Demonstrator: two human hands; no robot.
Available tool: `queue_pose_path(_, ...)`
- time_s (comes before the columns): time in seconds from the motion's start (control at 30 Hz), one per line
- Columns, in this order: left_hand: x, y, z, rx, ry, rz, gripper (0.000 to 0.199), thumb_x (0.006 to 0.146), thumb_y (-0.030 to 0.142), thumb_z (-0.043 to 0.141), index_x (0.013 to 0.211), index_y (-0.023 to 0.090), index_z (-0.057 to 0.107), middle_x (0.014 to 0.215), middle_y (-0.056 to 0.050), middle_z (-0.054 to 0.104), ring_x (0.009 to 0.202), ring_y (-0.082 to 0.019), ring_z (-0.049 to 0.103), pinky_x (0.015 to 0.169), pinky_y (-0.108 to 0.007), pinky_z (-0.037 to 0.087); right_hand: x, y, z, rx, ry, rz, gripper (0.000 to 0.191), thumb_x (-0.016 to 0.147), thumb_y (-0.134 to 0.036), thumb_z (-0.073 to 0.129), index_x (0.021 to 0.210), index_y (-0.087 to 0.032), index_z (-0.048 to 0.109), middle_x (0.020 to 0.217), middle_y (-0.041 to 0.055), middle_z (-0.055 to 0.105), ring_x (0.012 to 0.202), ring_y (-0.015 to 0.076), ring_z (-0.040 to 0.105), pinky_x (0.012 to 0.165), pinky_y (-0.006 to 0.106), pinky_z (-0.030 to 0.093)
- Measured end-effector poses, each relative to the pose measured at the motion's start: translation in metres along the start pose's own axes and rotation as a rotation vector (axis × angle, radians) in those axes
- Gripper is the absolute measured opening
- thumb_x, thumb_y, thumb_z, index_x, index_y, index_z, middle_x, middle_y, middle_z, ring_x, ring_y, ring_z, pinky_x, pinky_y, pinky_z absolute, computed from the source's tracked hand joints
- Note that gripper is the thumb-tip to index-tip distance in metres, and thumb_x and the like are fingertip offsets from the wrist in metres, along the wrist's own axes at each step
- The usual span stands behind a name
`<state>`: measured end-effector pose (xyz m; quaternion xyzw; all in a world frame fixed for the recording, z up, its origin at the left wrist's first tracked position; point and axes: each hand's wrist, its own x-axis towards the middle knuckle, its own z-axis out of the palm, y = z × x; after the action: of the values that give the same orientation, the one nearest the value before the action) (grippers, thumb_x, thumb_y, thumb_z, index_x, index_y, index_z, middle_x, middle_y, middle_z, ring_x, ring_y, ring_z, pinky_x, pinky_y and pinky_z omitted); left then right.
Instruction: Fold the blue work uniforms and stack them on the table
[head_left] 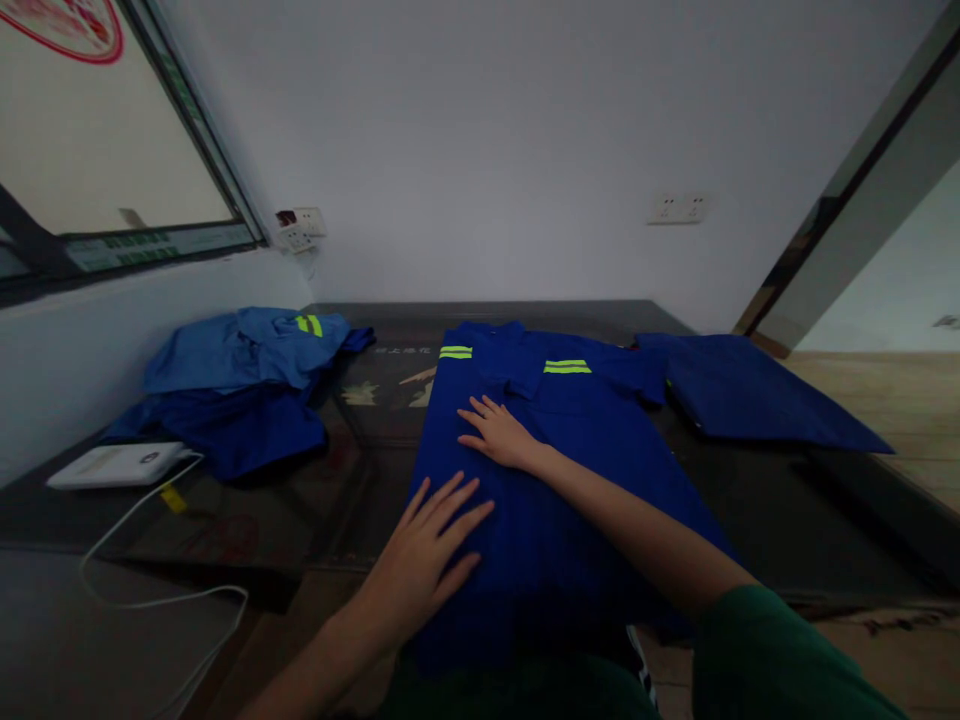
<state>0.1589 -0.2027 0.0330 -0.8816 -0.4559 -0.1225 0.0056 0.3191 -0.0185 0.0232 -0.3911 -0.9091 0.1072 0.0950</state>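
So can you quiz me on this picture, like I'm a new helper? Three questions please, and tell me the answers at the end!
1. True or false: the right hand is nearer the wall than the left hand.
2. What colour are the stripes on the blue shirt under the hands?
A) red
B) yellow-green
C) white
3. Fill the gap: at the picture's left, a light-blue garment lies on top of a ____ blue cloth.

Key: 1. true; 2. B; 3. darker
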Motion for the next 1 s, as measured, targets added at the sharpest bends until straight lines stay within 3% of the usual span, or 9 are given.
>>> queue_pose_path(0.17,0.015,-0.027,0.029,0.051,-0.153,-0.065,0.063,0.093,0.053,0.044,0.15,0.036,0.022,0.157,-0.009,0.023,0.144,-0.032,0.019,0.11,-0.063,0.023,-0.049,0.003,-0.009,0.053,-0.056,-0.053,0.06,0.093,-0.046,0.05,0.146,-0.02,0.038,0.155,0.0136,0.028,0.144,0.0311,0.021,0.113,0.053,0.025)
queue_pose_path(0.23,0.016,-0.031,0.025,0.017,-0.209,-0.05,0.066,0.092,0.056,0.043,0.15,0.037,0.018,0.158,-0.008,0.02,0.144,-0.032,0.019,0.109,-0.062,0.024,-0.079,0.018,-0.022,0.133,0.015,-0.03,0.056,0.092,-0.041,0.052,0.143,-0.02,0.043,0.152,0.0128,0.035,0.142,0.0272,0.028,0.114,0.047,0.027)
queue_pose_path(0.33,0.028,-0.034,0.004,-0.017,-0.213,-0.081,0.064,0.091,0.06,0.041,0.149,0.038,0.023,0.158,-0.007,0.02,0.144,-0.034,0.017,0.109,-0.062,0.024,-0.135,0.053,-0.047,0.292,0.175,0.108,0.044,0.091,-0.039,0.049,0.13,-0.021,0.056,0.134,0.0094,0.057,0.126,0.0227,0.051,0.108,0.042,0.037)
queue_pose_path(0.47,0.089,-0.037,-0.02,-0.019,-0.188,-0.083,0.059,0.093,0.056,0.042,0.147,0.035,0.033,0.156,-0.007,0.026,0.144,-0.031,0.02,0.112,-0.058,0.019,-0.212,0.106,-0.068,0.44,0.352,0.432,0.039,0.082,-0.047,0.053,0.109,-0.023,0.068,0.113,0.0091,0.069,0.104,0.0252,0.064,0.093,0.04,0.05)
queue_pose_path(0.57,0.159,-0.048,-0.017,-0.02,-0.196,-0.073,0.058,0.094,0.052,0.043,0.146,0.029,0.035,0.155,-0.009,0.03,0.144,-0.029,0.022,0.113,-0.052,0.022,-0.253,0.13,-0.068,0.465,0.413,0.57,0.04,0.076,-0.05,0.057,0.1,-0.022,0.071,0.102,0.0101,0.072,0.095,0.0276,0.067,0.087,0.041,0.052)
queue_pose_path(0.67,0.221,-0.067,0.007,0.072,-0.104,-0.172,0.057,0.095,0.046,0.042,0.145,0.02,0.038,0.154,-0.015,0.029,0.145,-0.029,0.018,0.115,-0.049,0.018,-0.272,0.134,-0.061,0.48,0.455,0.62,0.039,0.074,-0.052,0.059,0.096,-0.023,0.072,0.096,0.0095,0.074,0.09,0.0276,0.068,0.083,0.041,0.053)
queue_pose_path(0.73,0.248,-0.08,0.03,0.102,-0.093,-0.242,0.057,0.096,0.046,0.037,0.145,0.017,0.038,0.155,-0.017,0.027,0.145,-0.03,0.017,0.114,-0.047,0.018,-0.277,0.131,-0.057,0.523,0.466,0.635,0.038,0.074,-0.051,0.059,0.096,-0.023,0.071,0.094,0.009,0.074,0.085,0.0263,0.068,0.076,0.038,0.056)
queue_pose_path(0.87,0.267,-0.1,0.067,0.008,-0.276,-0.26,0.067,0.095,0.058,0.026,0.15,0.021,0.027,0.157,-0.018,0.018,0.145,-0.032,0.013,0.112,-0.05,0.02,-0.281,0.122,-0.052,0.57,0.464,0.652,0.035,0.076,-0.048,0.057,0.097,-0.024,0.071,0.094,0.0081,0.073,0.082,0.024,0.069,0.071,0.035,0.057)
queue_pose_path(1.0,0.282,-0.104,0.066,-0.032,-0.39,-0.342,0.078,0.089,0.07,0.023,0.15,0.022,0.028,0.155,-0.021,0.02,0.143,-0.04,0.018,0.107,-0.06,0.023,-0.289,0.111,-0.047,0.512,0.518,0.645,0.031,0.076,-0.045,0.057,0.095,-0.025,0.072,0.097,0.0077,0.073,0.086,0.0236,0.068,0.079,0.035,0.055)
